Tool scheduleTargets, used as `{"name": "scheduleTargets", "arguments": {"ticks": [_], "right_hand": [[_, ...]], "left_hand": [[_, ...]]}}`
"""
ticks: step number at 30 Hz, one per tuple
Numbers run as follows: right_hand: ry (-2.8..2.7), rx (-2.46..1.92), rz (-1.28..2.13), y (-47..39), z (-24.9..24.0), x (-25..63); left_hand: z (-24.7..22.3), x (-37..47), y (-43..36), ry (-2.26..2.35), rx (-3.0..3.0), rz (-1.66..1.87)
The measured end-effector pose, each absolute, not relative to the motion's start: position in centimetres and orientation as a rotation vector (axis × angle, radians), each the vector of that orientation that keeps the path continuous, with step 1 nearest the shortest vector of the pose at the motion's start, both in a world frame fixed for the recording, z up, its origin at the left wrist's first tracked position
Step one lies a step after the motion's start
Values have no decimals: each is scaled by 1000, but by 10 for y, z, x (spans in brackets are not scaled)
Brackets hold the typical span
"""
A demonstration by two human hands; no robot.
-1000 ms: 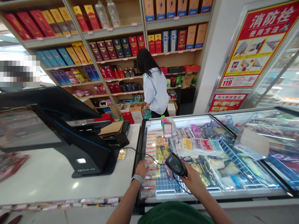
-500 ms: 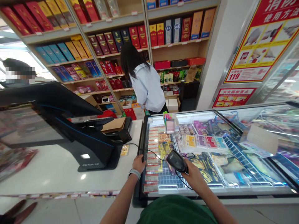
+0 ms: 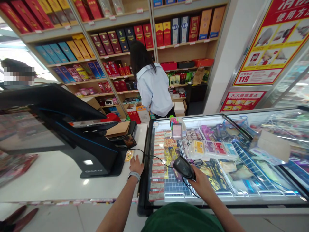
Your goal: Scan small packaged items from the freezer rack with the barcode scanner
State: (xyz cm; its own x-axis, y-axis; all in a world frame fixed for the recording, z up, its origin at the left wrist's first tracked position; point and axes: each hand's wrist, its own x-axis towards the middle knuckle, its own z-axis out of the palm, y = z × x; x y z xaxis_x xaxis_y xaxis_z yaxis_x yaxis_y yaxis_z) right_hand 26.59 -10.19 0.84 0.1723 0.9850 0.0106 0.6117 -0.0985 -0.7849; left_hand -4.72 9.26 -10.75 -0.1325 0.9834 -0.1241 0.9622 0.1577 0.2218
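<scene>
My right hand (image 3: 198,179) is wrapped round the handle of a black barcode scanner (image 3: 182,167), held above the glass top of the freezer. From the scanner a thin black cable (image 3: 158,158) runs left across the freezer edge to the counter. My left hand (image 3: 136,165), with a grey watch band on the wrist, is over the white counter (image 3: 106,185), its fingers apart. Just beyond its fingertips lies a small yellow packet (image 3: 129,155); whether they touch it I cannot tell.
A black checkout terminal (image 3: 96,151) stands left on the counter. Frozen packs fill the chest freezer (image 3: 146,193), with an opened carton (image 3: 274,145) on its glass. A person in a pale shirt (image 3: 154,88) bends at the shelves behind; another person (image 3: 18,72) is far left.
My left hand has moved left from the freezer's edge onto the counter, close to the yellow packet, and its fingers have spread. My right hand still holds the scanner in nearly the same place.
</scene>
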Motion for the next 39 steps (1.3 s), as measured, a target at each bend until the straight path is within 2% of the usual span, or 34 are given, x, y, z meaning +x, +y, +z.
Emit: {"name": "scheduleTargets", "arguments": {"ticks": [18, 29, 39], "right_hand": [[-1522, -1802, 683, -107, 10, 267], [-1557, -1810, 700, -107, 2, 264], [-1513, -1777, 699, -112, 5, 259]], "left_hand": [[-134, -79, 102, 2308, 1816, -64], [-120, -77, 68, 2272, 1954, 47], [-125, -86, 87, 2304, 1848, 109]]}}
